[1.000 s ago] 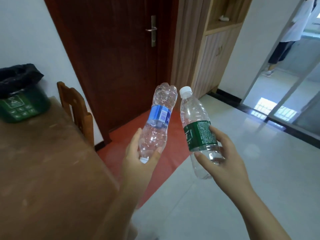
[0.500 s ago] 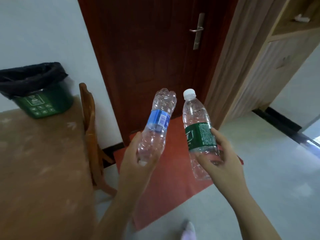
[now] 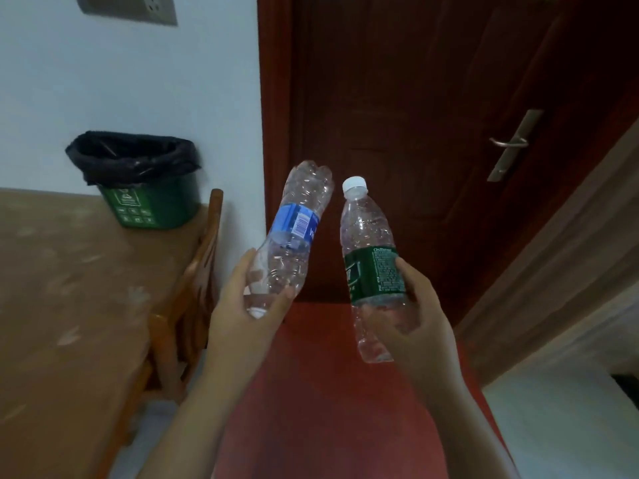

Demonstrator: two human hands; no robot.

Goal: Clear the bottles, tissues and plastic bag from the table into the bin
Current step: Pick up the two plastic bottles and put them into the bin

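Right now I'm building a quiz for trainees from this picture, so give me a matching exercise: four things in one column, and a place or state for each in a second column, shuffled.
Things:
1. blue-label bottle
2. green-label bottle
3. green bin
4. wooden chair

Places or states:
A. lined with a black bag, on the table
B. upside down in the left hand
C. against the table's edge
D. white cap up, in the right hand

Pairs: 1-B, 2-D, 3-A, 4-C

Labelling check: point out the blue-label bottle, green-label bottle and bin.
blue-label bottle (image 3: 296, 225): head view, on its blue label.
green-label bottle (image 3: 375, 271): head view, on its green label.
bin (image 3: 152, 205): head view, on its green front wall.
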